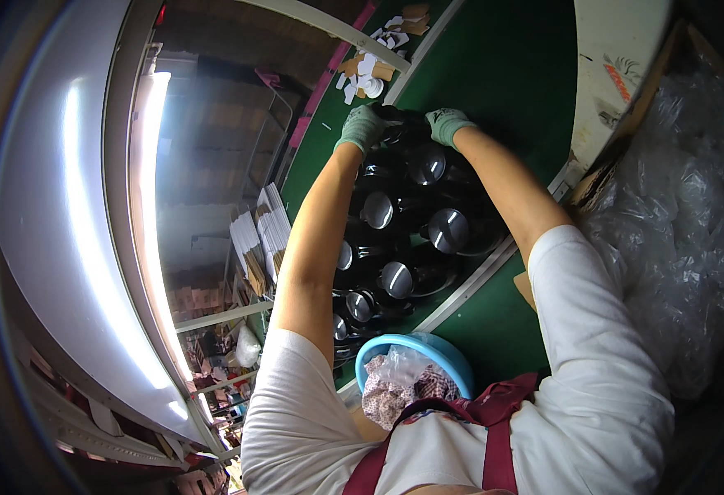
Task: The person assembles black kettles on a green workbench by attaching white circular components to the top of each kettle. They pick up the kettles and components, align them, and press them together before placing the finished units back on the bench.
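Note:
Both my arms reach out to the far end of a group of glossy black items with round, shiny disc-like faces [380, 210] on a green work surface. My left hand [362, 129], in a pale green knitted glove, grips the left side of a dark black item [405, 125]. On that item's right side is my right hand [448, 124], in a matching glove, its fingers curled against it. The fingertips of both hands are partly hidden. Several more black items stand close together between my forearms; their exact kind I cannot make out.
Near my body a light blue basin [462, 363] holds patterned cloth and clear plastic. A large heap of clear plastic bags [667, 214] fills a carton at the right. White and brown card scraps [370, 74] lie at the far left; stacked cardboard pieces [267, 231] stand left of my arm.

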Demonstrator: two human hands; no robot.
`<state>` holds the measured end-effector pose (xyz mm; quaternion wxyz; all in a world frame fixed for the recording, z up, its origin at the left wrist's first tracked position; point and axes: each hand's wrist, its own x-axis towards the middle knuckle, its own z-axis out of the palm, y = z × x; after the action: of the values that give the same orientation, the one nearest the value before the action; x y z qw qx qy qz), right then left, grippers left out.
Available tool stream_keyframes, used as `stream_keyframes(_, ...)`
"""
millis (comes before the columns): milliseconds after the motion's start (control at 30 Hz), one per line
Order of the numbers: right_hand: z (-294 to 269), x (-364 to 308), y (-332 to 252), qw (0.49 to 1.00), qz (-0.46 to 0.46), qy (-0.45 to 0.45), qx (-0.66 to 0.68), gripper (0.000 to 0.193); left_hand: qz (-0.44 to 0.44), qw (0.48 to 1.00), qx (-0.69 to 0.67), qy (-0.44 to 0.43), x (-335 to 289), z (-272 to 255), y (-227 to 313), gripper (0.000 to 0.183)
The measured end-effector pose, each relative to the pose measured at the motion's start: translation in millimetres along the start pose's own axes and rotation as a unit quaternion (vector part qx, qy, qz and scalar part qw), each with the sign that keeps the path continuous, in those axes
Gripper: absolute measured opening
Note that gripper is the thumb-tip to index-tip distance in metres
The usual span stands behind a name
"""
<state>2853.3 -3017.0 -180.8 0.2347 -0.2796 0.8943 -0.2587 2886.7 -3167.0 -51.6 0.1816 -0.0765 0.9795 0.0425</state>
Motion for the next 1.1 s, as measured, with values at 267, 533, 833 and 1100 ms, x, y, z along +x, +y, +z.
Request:
stream_keyframes(267, -4, -2, 4, 1.0, 0.007, -0.016, 0.001, 0.039, 0.048, 0.984, 0.155, 0.068, -10, -22, 7, 0.096)
stream_keyframes(533, 5, -4, -19, 0.999, -0.024, 0.02, 0.019, 0.033, -0.005, 0.967, -0.138, 0.213, 15, -19, -45, 0.043)
stream_keyframes(833, -6, -6, -6, 1.0, 0.005, -0.003, -0.011, 0.042, 0.006, 0.964, -0.257, 0.072, 29, -13, -6, 0.065)
stream_keyframes(1100, 5, -2, 5, 0.999, -0.007, 0.023, 0.037, 0.041, 0.259, 0.942, 0.211, -0.018, -12, -3, 0, 0.081)
